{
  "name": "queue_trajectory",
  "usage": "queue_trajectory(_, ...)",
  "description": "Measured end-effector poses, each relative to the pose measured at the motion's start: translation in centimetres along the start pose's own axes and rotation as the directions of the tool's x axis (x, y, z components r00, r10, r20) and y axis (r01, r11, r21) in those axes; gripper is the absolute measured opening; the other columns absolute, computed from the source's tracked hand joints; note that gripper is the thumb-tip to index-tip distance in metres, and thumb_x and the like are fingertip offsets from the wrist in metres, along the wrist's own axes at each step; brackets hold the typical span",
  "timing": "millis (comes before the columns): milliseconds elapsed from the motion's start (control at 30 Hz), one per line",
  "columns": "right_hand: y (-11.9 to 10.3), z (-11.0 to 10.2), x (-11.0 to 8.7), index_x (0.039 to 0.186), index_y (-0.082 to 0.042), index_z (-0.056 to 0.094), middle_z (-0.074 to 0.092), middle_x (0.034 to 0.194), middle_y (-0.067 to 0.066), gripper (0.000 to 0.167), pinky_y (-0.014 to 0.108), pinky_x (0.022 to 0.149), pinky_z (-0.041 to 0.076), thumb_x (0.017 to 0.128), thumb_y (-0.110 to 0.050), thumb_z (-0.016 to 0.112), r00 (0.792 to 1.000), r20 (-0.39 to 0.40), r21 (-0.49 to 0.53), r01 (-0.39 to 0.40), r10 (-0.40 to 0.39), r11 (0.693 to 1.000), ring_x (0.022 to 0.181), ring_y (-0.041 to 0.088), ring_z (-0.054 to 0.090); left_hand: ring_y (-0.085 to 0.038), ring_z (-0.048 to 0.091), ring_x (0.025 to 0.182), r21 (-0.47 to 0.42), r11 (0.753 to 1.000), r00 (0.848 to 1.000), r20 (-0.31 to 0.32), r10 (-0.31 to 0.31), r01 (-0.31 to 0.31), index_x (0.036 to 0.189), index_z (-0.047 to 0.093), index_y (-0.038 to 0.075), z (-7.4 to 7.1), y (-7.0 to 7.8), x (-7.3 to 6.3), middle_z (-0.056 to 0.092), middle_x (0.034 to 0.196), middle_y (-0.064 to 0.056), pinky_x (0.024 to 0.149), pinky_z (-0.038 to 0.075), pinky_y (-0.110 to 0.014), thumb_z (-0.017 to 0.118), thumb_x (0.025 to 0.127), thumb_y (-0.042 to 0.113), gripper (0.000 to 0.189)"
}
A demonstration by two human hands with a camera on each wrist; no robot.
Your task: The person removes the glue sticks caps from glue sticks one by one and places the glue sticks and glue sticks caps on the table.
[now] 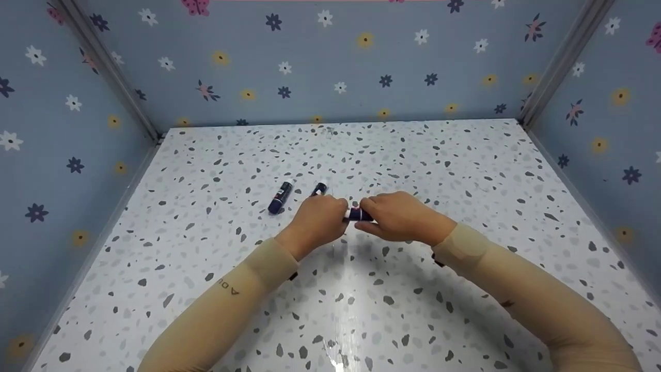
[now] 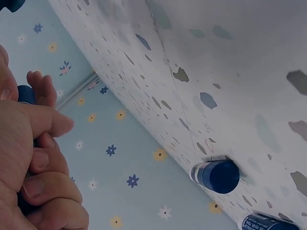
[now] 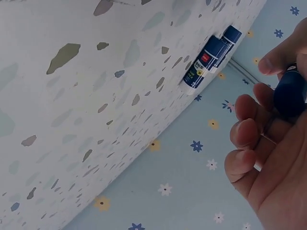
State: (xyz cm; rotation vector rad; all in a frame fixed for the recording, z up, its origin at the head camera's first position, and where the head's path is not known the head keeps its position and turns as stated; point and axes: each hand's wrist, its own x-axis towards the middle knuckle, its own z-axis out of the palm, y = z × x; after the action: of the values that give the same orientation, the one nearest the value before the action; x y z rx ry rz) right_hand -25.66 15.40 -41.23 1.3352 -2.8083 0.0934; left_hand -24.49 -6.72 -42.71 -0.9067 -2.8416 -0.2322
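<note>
Between both hands, over the tabletop, is a dark blue glue stick [image 1: 359,214], held roughly sideways. My left hand [image 1: 321,219] grips one end with its fingers curled round it, so most of that end is hidden. At the other end, my right hand [image 1: 400,217] pinches the dark blue part between thumb and fingers. A white band shows by the left fingers. In the right wrist view, the glue stick's blue end [image 3: 289,93] sits by the thumb, with the other fingers [image 3: 242,134] loosely bent.
Two more glue sticks lie on the speckled white table [image 1: 232,170] beyond the left hand: one glue stick [image 1: 280,198] in full view, another glue stick [image 1: 319,189] partly behind that hand. Blue flowered panels [image 1: 330,62] enclose the table at the back and both sides.
</note>
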Motion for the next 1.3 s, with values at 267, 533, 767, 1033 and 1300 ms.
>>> queue_trajectory(267,0.31,-0.04,0.01,0.105,-0.009,0.055,0.053,0.081,0.001,0.032,0.042,0.065,0.045,0.114,-0.039,0.052,0.997,0.082,0.087,-0.020,0.013,0.996,0.070,0.020,0.050,-0.032,0.066,0.068,-0.017,1.000,1.000,0.006,0.000,0.000,0.084,0.067,0.004,-0.19,-0.39,-0.15,0.068,0.073,-0.012,0.068,0.057,-0.052,0.074,0.097,0.014,0.017)
queue_trajectory(533,0.42,0.20,-0.21,0.103,-0.008,0.053,0.052,0.080,0.001,0.031,0.042,0.066,0.045,0.115,-0.037,0.052,0.997,0.072,0.117,0.003,-0.012,0.993,0.071,0.020,0.051,-0.032,0.065,0.067,-0.033,0.999,1.000,0.015,0.017,-0.017,0.083,0.067,0.005,-0.33,-0.44,-0.25,0.067,0.072,-0.011,0.067,0.058,-0.052,0.073,0.097,0.015,0.018)
queue_trajectory(767,0.36,0.38,-0.36,0.104,-0.007,0.054,0.054,0.082,0.003,0.030,0.042,0.068,0.047,0.116,-0.034,0.051,0.998,0.062,0.115,0.015,-0.022,0.993,0.073,0.020,0.052,-0.029,0.062,0.065,-0.028,0.999,0.999,0.013,0.037,-0.037,0.082,0.068,0.004,-0.39,-0.45,-0.28,0.066,0.070,-0.010,0.066,0.057,-0.051,0.072,0.095,0.013,0.016)
queue_trajectory(1033,0.18,0.37,-0.47,0.103,-0.005,0.053,0.052,0.083,0.003,0.031,0.041,0.068,0.046,0.116,-0.033,0.052,0.998,0.046,0.100,0.029,-0.034,0.995,0.073,0.020,0.048,-0.024,0.050,0.062,-0.019,0.999,0.999,0.021,0.031,-0.031,0.080,0.066,0.006,-0.33,-0.48,-0.24,0.056,0.066,-0.005,0.065,0.056,-0.052,0.072,0.094,0.013,0.017)
queue_trajectory(1300,0.17,0.39,-0.48,0.103,-0.005,0.054,0.054,0.084,0.004,0.030,0.042,0.069,0.047,0.115,-0.032,0.053,0.998,0.049,0.085,0.031,-0.036,0.996,0.074,0.020,0.049,-0.025,0.050,0.064,-0.033,0.999,0.999,0.038,0.037,-0.036,0.079,0.066,0.005,-0.41,-0.47,-0.23,0.054,0.067,-0.005,0.067,0.055,-0.052,0.071,0.093,0.013,0.018)
